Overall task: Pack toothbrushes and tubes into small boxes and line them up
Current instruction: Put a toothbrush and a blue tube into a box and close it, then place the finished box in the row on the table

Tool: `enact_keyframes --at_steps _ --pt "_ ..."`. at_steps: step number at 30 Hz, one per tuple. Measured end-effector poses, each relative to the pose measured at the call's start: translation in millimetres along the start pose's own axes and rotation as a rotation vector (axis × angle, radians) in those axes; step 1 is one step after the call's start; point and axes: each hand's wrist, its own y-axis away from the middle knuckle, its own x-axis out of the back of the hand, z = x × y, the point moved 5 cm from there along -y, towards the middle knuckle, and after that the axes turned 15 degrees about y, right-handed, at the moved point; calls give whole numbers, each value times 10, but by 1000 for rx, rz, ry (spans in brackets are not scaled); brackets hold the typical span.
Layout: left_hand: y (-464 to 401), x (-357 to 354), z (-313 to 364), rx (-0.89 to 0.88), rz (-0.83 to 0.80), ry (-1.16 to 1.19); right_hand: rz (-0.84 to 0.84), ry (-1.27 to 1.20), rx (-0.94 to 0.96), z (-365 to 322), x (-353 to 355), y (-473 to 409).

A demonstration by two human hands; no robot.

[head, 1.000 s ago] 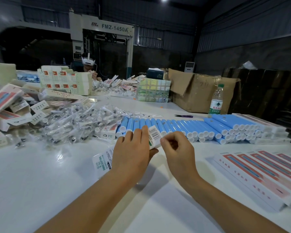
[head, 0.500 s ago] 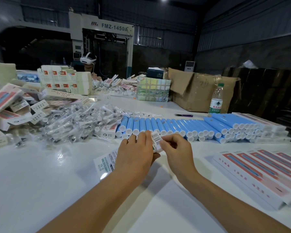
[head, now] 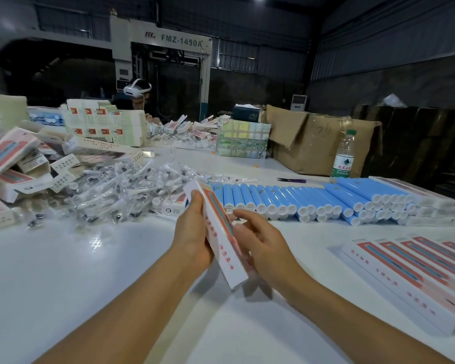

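A long white box with a red and blue print is held tilted above the white table, its far end raised. My left hand grips its left side and my right hand holds its right side, fingers curled round it. Behind the box lies a row of blue tubes with white caps. A heap of wrapped toothbrushes lies to the left of the tubes. Several closed boxes lie side by side at the right.
Loose and folded boxes pile up at the left edge. A water bottle, a brown carton and stacked packs stand at the back. Another person with a white headset sits behind stacked boxes.
The box lay flat under my left hand while my right hand worked at its end flap. Now both hands have lifted it and turned it so its printed face shows.
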Motion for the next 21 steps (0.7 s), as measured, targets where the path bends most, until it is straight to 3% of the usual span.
enact_keyframes --at_steps 7,11,15,18,21 --pt "-19 46 -108 36 -3 10 -51 141 -3 -54 -77 -27" --pt "-42 138 17 -169 2 -143 -28 221 14 -81 -5 -60" --pt "-95 238 113 -270 43 -257 -26 567 68 -155 266 -47" --pt "-134 242 111 -226 18 -273 -31 837 119 -180 533 78" --pt "-181 213 68 -182 -46 -298 -101 1096 41 75 831 330"
